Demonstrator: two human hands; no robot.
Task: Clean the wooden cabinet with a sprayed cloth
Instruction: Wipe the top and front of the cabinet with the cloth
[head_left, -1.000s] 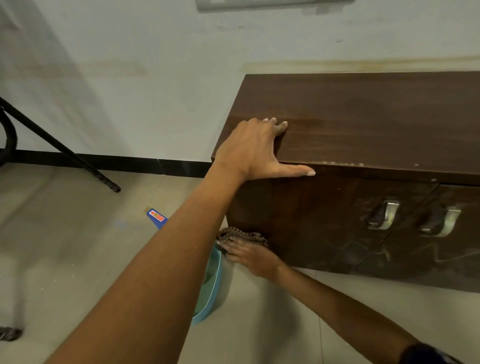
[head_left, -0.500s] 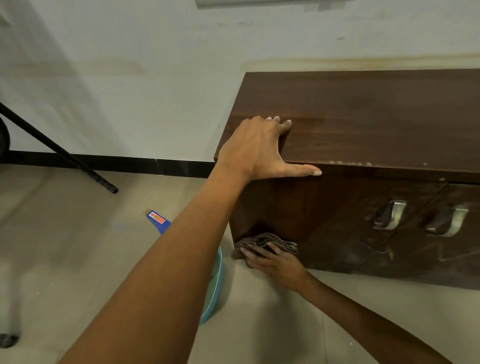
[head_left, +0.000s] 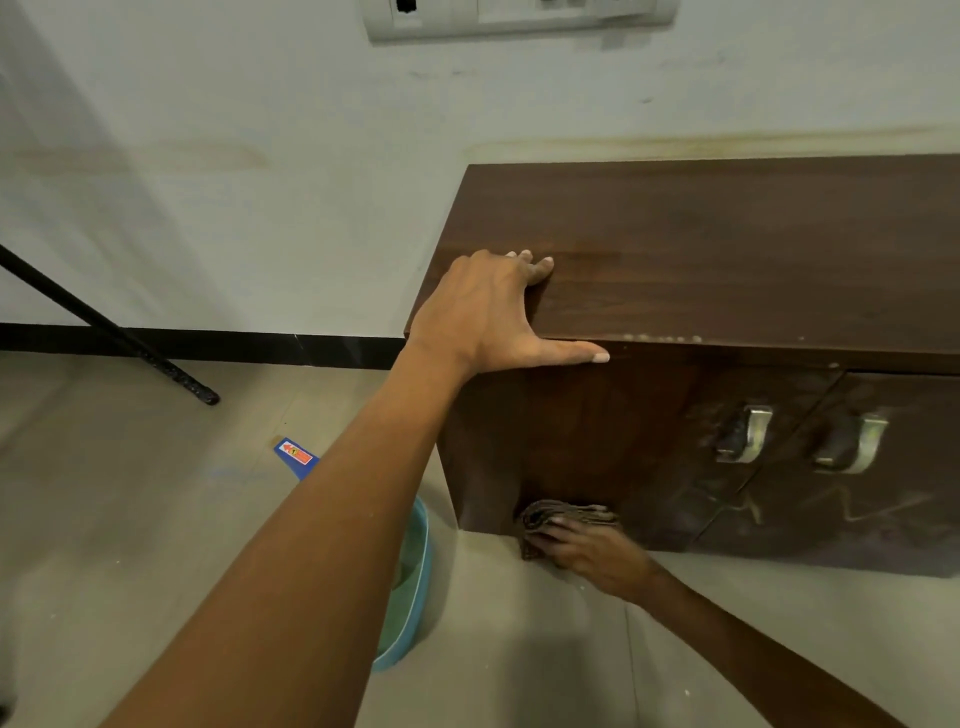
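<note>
The dark wooden cabinet (head_left: 727, 249) stands against the wall at the right. My left hand (head_left: 493, 312) rests flat on its top left front corner, fingers on the top and thumb stretched along the front edge. Low down, my right hand (head_left: 582, 551) presses a bunched brown cloth (head_left: 566, 514) against the bottom of the left door, close to the floor. The fingers lie over the cloth; how tightly they curl is hard to make out.
Two metal handles (head_left: 748, 434) (head_left: 862, 444) sit on the dusty doors at the right. A blue basin (head_left: 410, 587) with a blue handle (head_left: 293, 454) stands on the floor left of the cabinet, partly behind my left arm. A black pole (head_left: 135, 343) slants at the left.
My right hand has slid the cloth to the right along the bottom of the cabinet front, from the left corner toward the middle of the door. My left hand stays on the corner.
</note>
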